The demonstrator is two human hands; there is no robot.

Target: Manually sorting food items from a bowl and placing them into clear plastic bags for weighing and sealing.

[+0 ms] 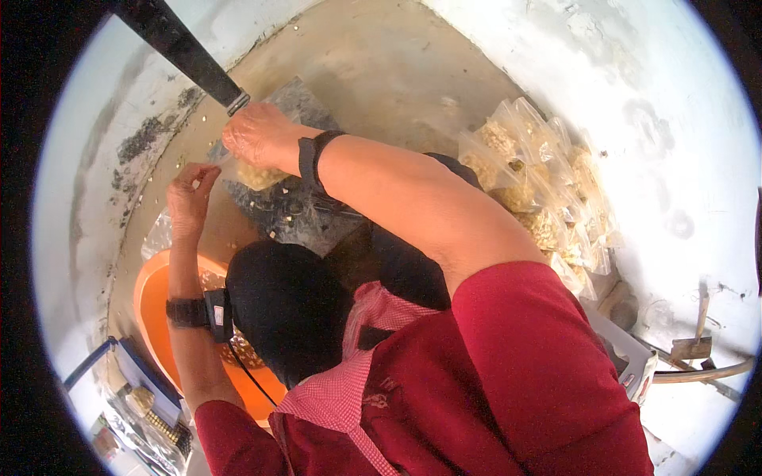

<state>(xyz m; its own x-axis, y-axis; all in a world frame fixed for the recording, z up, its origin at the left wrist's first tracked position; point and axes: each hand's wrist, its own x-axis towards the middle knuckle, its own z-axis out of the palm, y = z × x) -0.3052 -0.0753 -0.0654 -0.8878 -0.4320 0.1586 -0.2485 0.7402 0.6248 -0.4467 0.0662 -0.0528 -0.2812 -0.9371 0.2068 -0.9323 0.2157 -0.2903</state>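
A clear plastic bag with pale chopped pieces in it (259, 177) rests on a dark, scuffed sheet (297, 221) before me. My right hand (259, 135), in what looks like a thin clear glove, is closed around the bag's upper part and hides much of it. To the left, my left hand (194, 191) pinches thumb and finger together at the bag's thin film edge. A black tapered bar (181, 53) with a metal end reaches down to my right knuckles; whether it touches them I cannot tell. Small pale bits lie scattered on the sheet.
An orange plastic tub (156, 309) with small pieces inside stands beneath my left forearm. Many filled clear bags (539, 184) are heaped by the right wall. A blue-edged container (146, 372) and clear plastic lie at lower left; a white box (622, 345) stands at lower right.
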